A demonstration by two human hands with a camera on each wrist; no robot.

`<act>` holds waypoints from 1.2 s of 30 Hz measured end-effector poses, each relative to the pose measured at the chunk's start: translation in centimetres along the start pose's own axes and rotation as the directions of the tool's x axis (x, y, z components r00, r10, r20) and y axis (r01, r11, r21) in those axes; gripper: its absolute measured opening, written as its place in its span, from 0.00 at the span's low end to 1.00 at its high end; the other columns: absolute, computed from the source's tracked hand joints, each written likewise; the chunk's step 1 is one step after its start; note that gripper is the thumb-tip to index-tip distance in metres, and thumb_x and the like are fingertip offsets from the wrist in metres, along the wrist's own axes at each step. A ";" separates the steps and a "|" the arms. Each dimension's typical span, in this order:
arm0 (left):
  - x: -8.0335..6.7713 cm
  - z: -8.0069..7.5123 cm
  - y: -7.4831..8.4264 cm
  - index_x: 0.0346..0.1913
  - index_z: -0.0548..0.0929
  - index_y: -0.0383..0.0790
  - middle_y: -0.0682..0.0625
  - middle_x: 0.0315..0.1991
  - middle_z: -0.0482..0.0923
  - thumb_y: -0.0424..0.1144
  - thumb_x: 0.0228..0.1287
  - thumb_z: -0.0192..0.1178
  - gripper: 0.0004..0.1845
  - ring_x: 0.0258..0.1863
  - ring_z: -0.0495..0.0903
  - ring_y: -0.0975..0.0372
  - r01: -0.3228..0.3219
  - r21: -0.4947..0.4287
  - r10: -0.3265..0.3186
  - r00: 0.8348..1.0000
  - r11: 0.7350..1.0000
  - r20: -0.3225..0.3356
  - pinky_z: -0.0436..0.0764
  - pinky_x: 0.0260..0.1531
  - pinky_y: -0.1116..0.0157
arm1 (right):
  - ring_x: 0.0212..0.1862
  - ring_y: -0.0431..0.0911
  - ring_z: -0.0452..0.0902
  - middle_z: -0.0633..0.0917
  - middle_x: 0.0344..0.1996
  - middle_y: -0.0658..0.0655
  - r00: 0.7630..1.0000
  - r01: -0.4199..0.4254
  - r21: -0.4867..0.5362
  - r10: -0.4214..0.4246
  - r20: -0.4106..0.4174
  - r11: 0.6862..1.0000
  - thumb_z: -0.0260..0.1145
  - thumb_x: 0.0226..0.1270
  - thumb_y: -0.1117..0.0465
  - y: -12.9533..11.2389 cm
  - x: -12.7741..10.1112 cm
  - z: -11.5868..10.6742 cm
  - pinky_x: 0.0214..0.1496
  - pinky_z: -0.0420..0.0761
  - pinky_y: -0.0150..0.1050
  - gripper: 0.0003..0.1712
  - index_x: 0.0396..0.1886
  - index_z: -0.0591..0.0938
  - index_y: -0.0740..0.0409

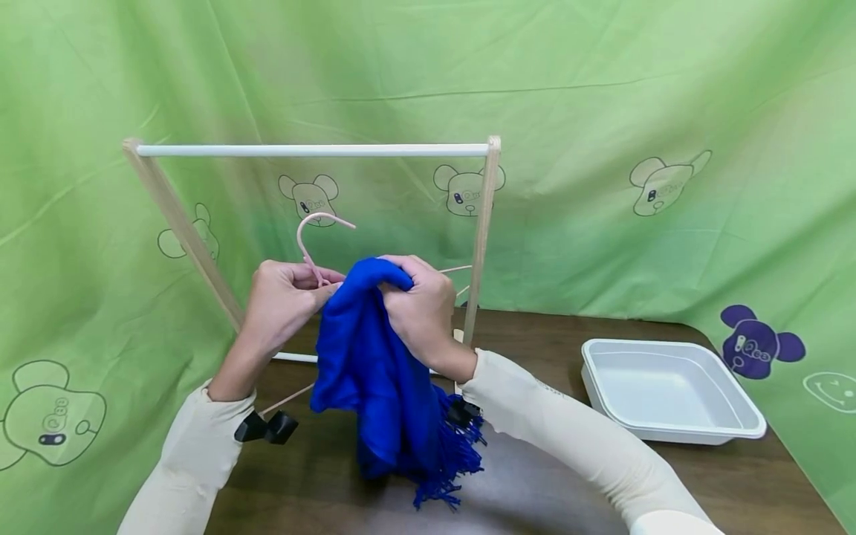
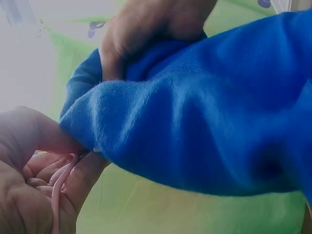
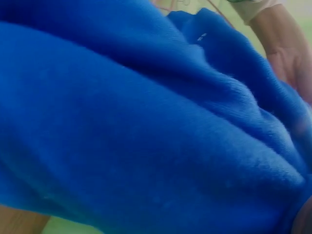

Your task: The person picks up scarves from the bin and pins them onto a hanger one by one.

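A blue fringed scarf (image 1: pixel 381 386) hangs in folds in front of me, its tassels low on the right. My right hand (image 1: pixel 424 308) grips the scarf's bunched top. Close by on the left, my left hand (image 1: pixel 284 301) pinches a pink clothes hanger (image 1: pixel 300 236) at the base of its hook, which points up. In the left wrist view the hanger (image 2: pixel 57 195) runs across the palm, and the fingertips meet the edge of the scarf (image 2: pixel 185 131). Cloth hides most of the hanger's lower part. Scarf (image 3: pixel 122 122) fills most of the right wrist view.
Behind the hands stands a rack with wooden side posts (image 1: pixel 483 238) and a white top bar (image 1: pixel 314 151). A white plastic tub (image 1: pixel 675 431) sits at the right of the brown table (image 1: pixel 535 349). Green printed cloth (image 1: pixel 568 89) surrounds the table's back and sides.
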State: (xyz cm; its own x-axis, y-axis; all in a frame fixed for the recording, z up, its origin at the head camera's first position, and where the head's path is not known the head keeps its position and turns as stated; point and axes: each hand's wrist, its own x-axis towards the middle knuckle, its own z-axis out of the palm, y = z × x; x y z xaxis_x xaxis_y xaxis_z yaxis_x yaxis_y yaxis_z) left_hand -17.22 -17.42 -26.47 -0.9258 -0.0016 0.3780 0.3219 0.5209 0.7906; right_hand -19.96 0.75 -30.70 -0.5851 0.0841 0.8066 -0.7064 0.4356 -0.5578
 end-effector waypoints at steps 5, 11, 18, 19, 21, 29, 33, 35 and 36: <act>0.0 -0.2 0.2 0.36 0.92 0.31 0.41 0.34 0.90 0.35 0.59 0.73 0.08 0.30 0.84 0.72 -0.005 -0.080 0.003 1.000 0.997 -0.014 0.81 0.25 0.75 | 0.36 0.45 0.88 0.91 0.33 0.52 0.996 0.084 -0.008 -0.084 -0.025 0.996 0.71 0.55 0.69 0.4 -0.7 0.2 0.34 0.85 0.42 0.09 0.36 0.91 0.55; -0.1 -0.5 0.7 0.36 0.92 0.31 0.49 0.30 0.90 0.38 0.59 0.74 0.11 0.29 0.85 0.71 -0.004 -0.118 0.003 1.000 0.993 -0.006 0.82 0.25 0.76 | 0.36 0.46 0.88 0.91 0.32 0.54 0.989 0.143 -0.027 -0.144 -0.036 0.989 0.71 0.57 0.68 1.0 -1.1 0.6 0.33 0.85 0.42 0.08 0.37 0.89 0.57; -0.4 -0.7 0.9 0.44 0.82 0.11 0.53 0.27 0.89 0.23 0.61 0.68 0.14 0.30 0.91 0.62 0.071 -0.437 -0.037 0.996 0.896 0.085 0.89 0.36 0.64 | 0.28 0.47 0.86 0.90 0.28 0.54 0.966 0.248 -0.096 -0.254 -0.048 0.964 0.71 0.56 0.69 2.0 -2.0 1.1 0.23 0.80 0.41 0.05 0.33 0.87 0.59; -0.4 -0.7 0.9 0.45 0.81 0.10 0.52 0.27 0.89 0.22 0.61 0.67 0.14 0.31 0.91 0.61 0.075 -0.462 -0.034 0.995 0.884 0.096 0.89 0.37 0.63 | 0.28 0.46 0.86 0.89 0.28 0.54 0.965 0.254 -0.111 -0.260 -0.041 0.961 0.71 0.56 0.69 2.1 -2.1 1.2 0.23 0.79 0.41 0.05 0.33 0.87 0.58; -0.4 -0.7 1.0 0.45 0.80 0.09 0.50 0.28 0.89 0.20 0.62 0.65 0.14 0.31 0.91 0.60 0.082 -0.479 -0.032 0.993 0.874 0.110 0.90 0.37 0.63 | 0.27 0.46 0.85 0.89 0.27 0.53 0.964 0.261 -0.139 -0.266 -0.025 0.955 0.71 0.56 0.69 2.4 -2.1 1.5 0.22 0.78 0.40 0.05 0.32 0.87 0.58; -0.9 -0.5 1.3 0.44 0.81 0.10 0.48 0.27 0.89 0.21 0.62 0.66 0.13 0.29 0.91 0.60 0.098 -0.423 -0.057 0.992 0.901 0.110 0.90 0.36 0.64 | 0.26 0.47 0.84 0.87 0.24 0.52 0.974 0.227 -0.259 -0.217 0.066 0.939 0.72 0.54 0.68 3.3 -1.9 2.4 0.19 0.75 0.41 0.05 0.30 0.86 0.55; -1.1 -0.4 1.4 0.44 0.80 0.09 0.48 0.27 0.89 0.21 0.61 0.66 0.13 0.28 0.91 0.60 0.111 -0.423 -0.064 0.990 0.899 0.123 0.90 0.35 0.64 | 0.27 0.48 0.85 0.89 0.27 0.53 0.975 0.215 -0.365 -0.178 0.133 0.906 0.73 0.51 0.66 3.5 -2.0 2.9 0.20 0.77 0.42 0.06 0.31 0.88 0.56; -1.2 -0.3 1.4 0.44 0.81 0.09 0.47 0.27 0.89 0.21 0.62 0.67 0.13 0.28 0.91 0.60 0.117 -0.418 -0.066 0.989 0.901 0.133 0.90 0.35 0.64 | 0.26 0.50 0.85 0.89 0.27 0.53 0.973 0.203 -0.417 -0.134 0.189 0.886 0.74 0.52 0.64 3.6 -2.0 3.2 0.20 0.77 0.43 0.06 0.32 0.88 0.55; -1.3 -0.2 1.4 0.44 0.81 0.10 0.46 0.28 0.89 0.22 0.62 0.67 0.13 0.28 0.91 0.60 0.122 -0.409 -0.071 0.988 0.904 0.139 0.90 0.35 0.64 | 0.25 0.50 0.85 0.89 0.28 0.52 0.970 0.199 -0.438 -0.112 0.217 0.876 0.73 0.52 0.64 3.7 -1.9 3.3 0.19 0.77 0.44 0.06 0.32 0.88 0.55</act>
State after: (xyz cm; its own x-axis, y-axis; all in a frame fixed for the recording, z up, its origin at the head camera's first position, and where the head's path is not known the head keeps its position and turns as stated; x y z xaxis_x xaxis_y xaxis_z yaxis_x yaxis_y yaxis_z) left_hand -15.55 -16.84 -25.76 -0.9648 0.0807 0.2504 0.2589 0.1215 0.9582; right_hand -22.74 -0.78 -34.97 -0.5750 -0.1621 0.8019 -0.5612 0.7914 -0.2424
